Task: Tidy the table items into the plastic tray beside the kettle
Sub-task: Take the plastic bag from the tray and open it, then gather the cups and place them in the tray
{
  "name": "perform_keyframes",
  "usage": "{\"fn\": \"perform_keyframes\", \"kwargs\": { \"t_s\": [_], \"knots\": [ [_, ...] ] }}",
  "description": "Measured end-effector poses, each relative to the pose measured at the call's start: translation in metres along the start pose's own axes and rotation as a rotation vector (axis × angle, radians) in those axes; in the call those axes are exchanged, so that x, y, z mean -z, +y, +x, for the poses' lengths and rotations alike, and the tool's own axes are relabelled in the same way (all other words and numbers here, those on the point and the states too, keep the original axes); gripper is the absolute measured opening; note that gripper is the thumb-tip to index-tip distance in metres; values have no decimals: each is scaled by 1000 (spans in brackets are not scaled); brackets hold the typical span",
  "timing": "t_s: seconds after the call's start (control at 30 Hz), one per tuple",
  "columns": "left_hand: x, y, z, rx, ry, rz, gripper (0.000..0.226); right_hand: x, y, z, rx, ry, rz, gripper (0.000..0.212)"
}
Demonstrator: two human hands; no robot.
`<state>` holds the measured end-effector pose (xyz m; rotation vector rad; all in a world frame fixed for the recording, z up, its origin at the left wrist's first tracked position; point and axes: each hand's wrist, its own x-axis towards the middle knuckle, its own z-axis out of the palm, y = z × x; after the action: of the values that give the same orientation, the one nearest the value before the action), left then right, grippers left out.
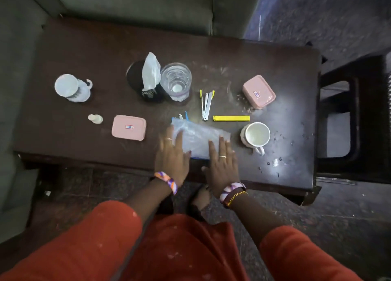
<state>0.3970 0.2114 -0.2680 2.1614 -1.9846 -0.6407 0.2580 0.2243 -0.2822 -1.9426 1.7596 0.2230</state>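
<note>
- Dark brown wooden desk [84,48], scuffed and crumb-strewn toward its right edge, beside grey-green sofa [135,8].
- Left hand [172,154] and right hand [222,160], fingers straight, press clear plastic zip bag [198,134] at the desk's near edge.

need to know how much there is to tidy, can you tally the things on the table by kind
pink lidded boxes: 2
white cups: 2
clear glass: 1
tissue holder: 1
small bottle: 1
stapler: 1
yellow clip: 1
plastic bag: 1
total: 10
</note>
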Motion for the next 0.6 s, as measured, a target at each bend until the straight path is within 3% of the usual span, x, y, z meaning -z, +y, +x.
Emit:
{"fn": "perform_keyframes", "kwargs": {
  "t_s": [0.07, 0.17, 0.23, 0.33, 0.43, 0.5, 0.6],
  "knots": [
    [-11, 4, -10, -200, -120, 152, 54, -5, 1, 1, 37, -50, -23, 86],
    [-21, 1, -6, -168, -494, 258, 59, -12, 11, 7, 65, -270, 4, 74],
    [-20, -1, 3, -140, -626, 287, 60, -9, 16, 10, 87, -332, -18, 72],
    [-5, 5, 13, -155, -572, 225, 50, 8, 15, 12, 122, -289, 33, 67],
    [19, 8, 14, -160, -356, 55, 42, 28, 16, 11, 173, 91, 2, 62],
    [32, 4, 12, -166, -229, -35, 38, 41, 22, 13, 20, 197, -38, 72],
    [42, -7, 15, -130, -143, -97, 40, 55, 43, 27, -297, 150, 34, 88]
  ]
}}
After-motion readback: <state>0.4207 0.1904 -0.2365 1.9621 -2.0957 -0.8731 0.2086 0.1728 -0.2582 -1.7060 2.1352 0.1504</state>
